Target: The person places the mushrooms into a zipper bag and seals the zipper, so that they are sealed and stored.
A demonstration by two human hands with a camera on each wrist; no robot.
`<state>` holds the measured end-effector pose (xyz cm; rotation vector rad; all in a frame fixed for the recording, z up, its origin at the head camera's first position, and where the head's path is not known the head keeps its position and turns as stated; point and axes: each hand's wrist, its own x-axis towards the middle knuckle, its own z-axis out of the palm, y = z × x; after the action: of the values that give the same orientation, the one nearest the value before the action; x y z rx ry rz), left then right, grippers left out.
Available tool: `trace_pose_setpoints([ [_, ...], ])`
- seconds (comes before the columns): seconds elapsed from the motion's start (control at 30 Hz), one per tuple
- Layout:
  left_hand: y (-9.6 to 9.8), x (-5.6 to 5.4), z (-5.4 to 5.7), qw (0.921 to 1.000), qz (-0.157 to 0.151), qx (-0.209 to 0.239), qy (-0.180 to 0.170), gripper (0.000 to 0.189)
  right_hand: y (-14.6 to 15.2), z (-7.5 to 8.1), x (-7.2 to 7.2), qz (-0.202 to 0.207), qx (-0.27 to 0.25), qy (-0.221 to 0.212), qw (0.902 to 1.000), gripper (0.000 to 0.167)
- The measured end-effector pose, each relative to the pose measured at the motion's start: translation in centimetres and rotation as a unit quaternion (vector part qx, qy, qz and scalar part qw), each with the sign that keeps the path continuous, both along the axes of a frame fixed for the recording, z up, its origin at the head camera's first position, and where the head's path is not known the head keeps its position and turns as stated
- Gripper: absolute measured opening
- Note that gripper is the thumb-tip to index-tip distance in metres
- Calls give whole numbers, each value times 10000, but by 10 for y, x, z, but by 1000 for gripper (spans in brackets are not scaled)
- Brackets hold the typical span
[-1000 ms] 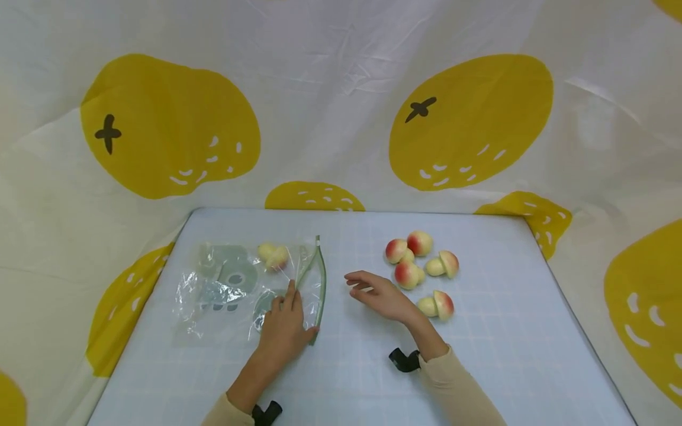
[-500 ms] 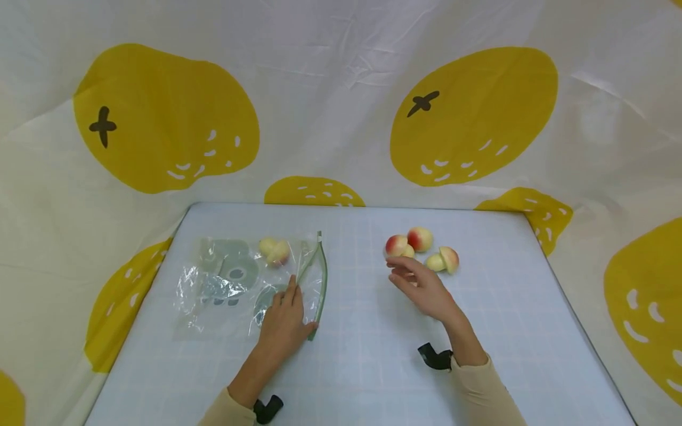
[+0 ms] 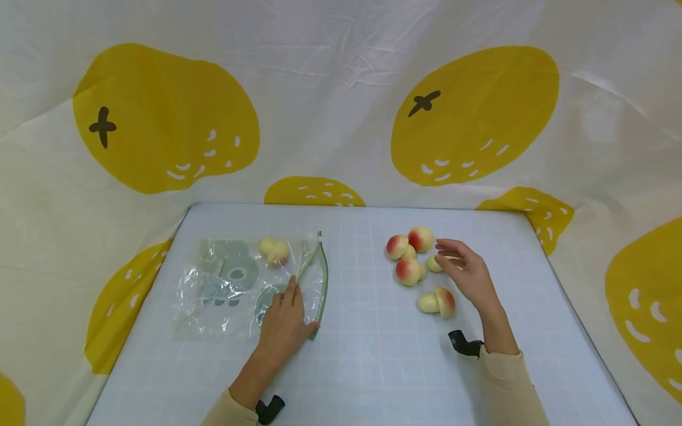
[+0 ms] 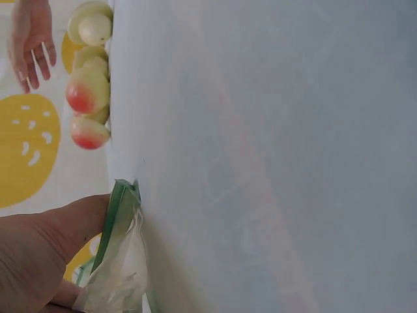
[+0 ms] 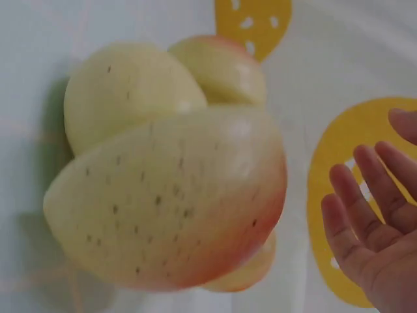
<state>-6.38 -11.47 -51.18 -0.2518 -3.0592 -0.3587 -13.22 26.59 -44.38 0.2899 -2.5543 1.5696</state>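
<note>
A clear zip bag (image 3: 213, 316) with a green cartoon print and a green zip edge (image 3: 324, 278) lies flat on the table's left half. One toy mushroom (image 3: 274, 252) shows inside it. My left hand (image 3: 282, 322) rests on the bag with fingers extended, thumb at the zip edge (image 4: 112, 225). To the right lie several red-and-cream toy mushrooms (image 3: 408, 270). Above this group, my right hand (image 3: 469, 275) hovers with fingers apart, holding nothing. It partly hides one mushroom (image 3: 434, 264); the nearest mushroom (image 5: 176, 195) fills much of the right wrist view.
The table (image 3: 362, 367) has a pale checked cover. A white cloth (image 3: 325, 118) with large yellow fruit shapes hangs behind and at the sides. Black wrist mounts (image 3: 465, 343) stick out from both sleeves.
My right hand has moved right, across the mushroom group to its right side, uncovering the front mushrooms it hid half a second ago. The left hand and bag have stayed put.
</note>
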Motion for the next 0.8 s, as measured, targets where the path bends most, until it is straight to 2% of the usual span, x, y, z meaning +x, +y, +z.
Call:
trace_pose_setpoints([
  [0.1,0,-1,-1,10000,-10,18,21,102,18,-18,-13,-217,-55,-10,9997,38],
  [0.2,0,-1,-1,10000,-14,35,21,102,30,-29,-23,-363,-83,-61,9993,40],
  [0.5,-2,-3,-1,9995,-17,285,-130,104,46,-37,-36,-836,-65,-880,9926,46],
  [0.67,-2,-2,0,9990,14,417,-152,104,56,-57,-42,-760,-302,-1063,9910,53],
  [0.8,-2,-1,0,9987,44,473,-198,105,59,-64,-40,-655,-427,-1148,9903,58],
])
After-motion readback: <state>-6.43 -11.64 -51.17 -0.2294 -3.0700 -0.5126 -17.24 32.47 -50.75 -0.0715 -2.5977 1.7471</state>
